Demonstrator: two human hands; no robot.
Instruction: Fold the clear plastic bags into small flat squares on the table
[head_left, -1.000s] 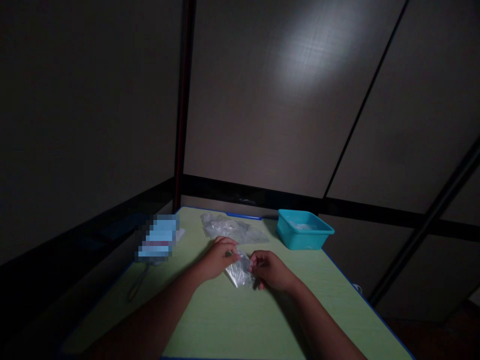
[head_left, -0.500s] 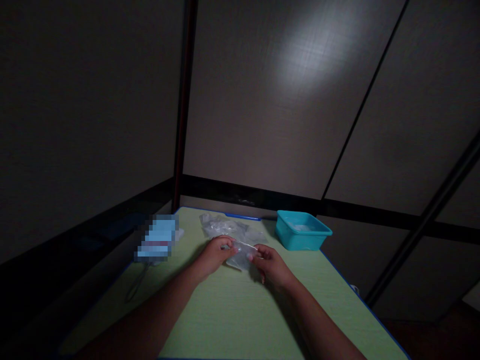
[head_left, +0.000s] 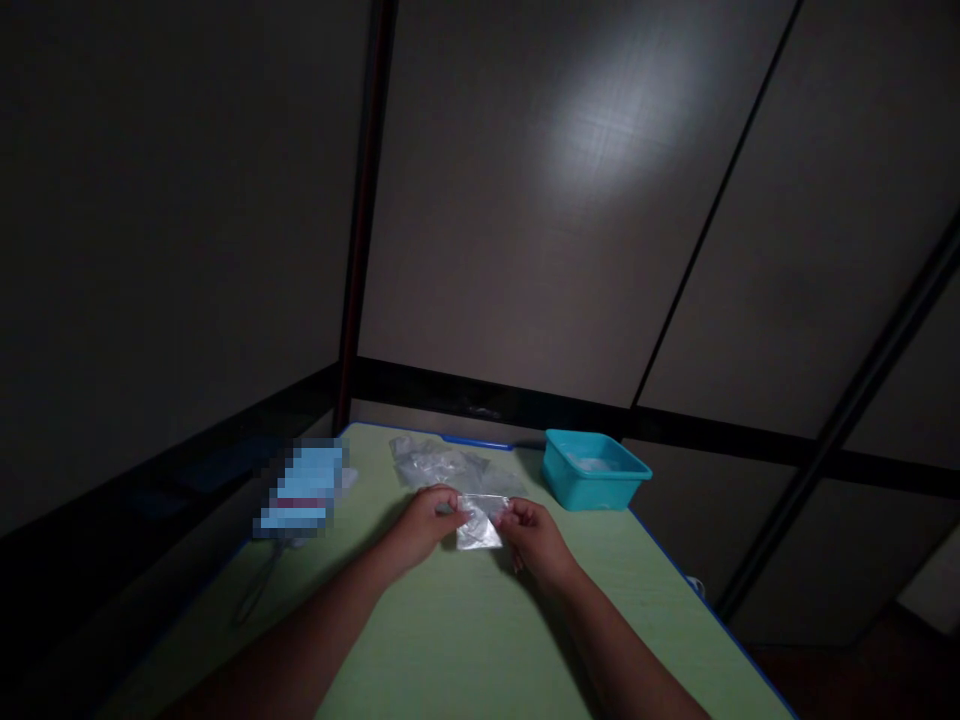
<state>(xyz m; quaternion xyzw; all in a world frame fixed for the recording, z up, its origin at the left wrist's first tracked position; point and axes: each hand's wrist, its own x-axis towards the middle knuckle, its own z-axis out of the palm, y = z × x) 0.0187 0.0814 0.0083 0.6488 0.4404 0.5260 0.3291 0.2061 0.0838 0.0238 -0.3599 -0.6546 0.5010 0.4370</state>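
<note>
Between my two hands a small clear plastic bag (head_left: 478,530) is stretched, its top edge level and its surface catching the light. My left hand (head_left: 430,518) pinches its left side between thumb and fingers. At the opposite side my right hand (head_left: 531,532) grips the bag the same way. Just beyond the hands a loose heap of clear plastic bags (head_left: 442,466) lies on the green table (head_left: 450,640), partly hidden by my left hand. Whether the held bag contains anything I cannot tell.
A turquoise basket (head_left: 596,488) with something whitish inside stands at the back right. On the left lies a blurred-out light blue item (head_left: 304,485) with a cord loop (head_left: 255,590). A blue handle-like strip (head_left: 478,443) marks the far edge, near the wall panels (head_left: 510,250).
The bag has turned from a slant to nearly level and now shines brighter. Both hands keep their hold. The whole view has shifted slightly.
</note>
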